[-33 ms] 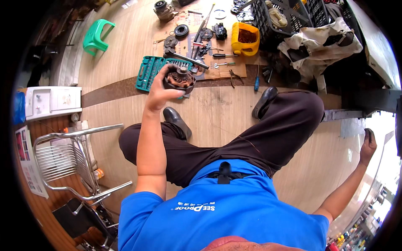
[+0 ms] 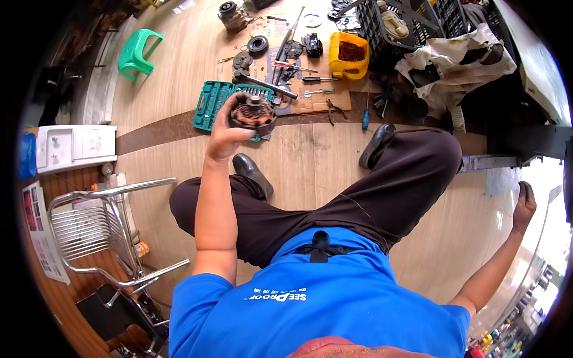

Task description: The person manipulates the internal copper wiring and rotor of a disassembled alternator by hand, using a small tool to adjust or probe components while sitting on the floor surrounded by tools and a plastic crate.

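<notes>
My left hand [image 2: 225,132] is raised above the floor mat, fingers and thumb curled around an alternator part [image 2: 254,114]. It is round and dark-rimmed, with copper windings and a metal shaft end facing up. Right behind it lies an opened green socket set case [image 2: 210,105], partly covered by the hand and the part. Far out at the right, my right hand [image 2: 524,209] is held away from my body; its darkened fingers are pressed together at the tips, and what they hold, if anything, is too small to tell.
Cardboard [image 2: 322,104] on the floor carries a pulley wheel [image 2: 258,44], pliers [image 2: 335,111], screwdrivers and a cut yellow jug [image 2: 349,56]. Another blue screwdriver [image 2: 366,119] lies near my right shoe. Black crates [image 2: 412,27] stand back right, a green stool [image 2: 138,53] back left, a metal-framed chair [image 2: 89,227] at left.
The alternator part has tilted and shifted very slightly left in my left hand. My right hand is almost unchanged.
</notes>
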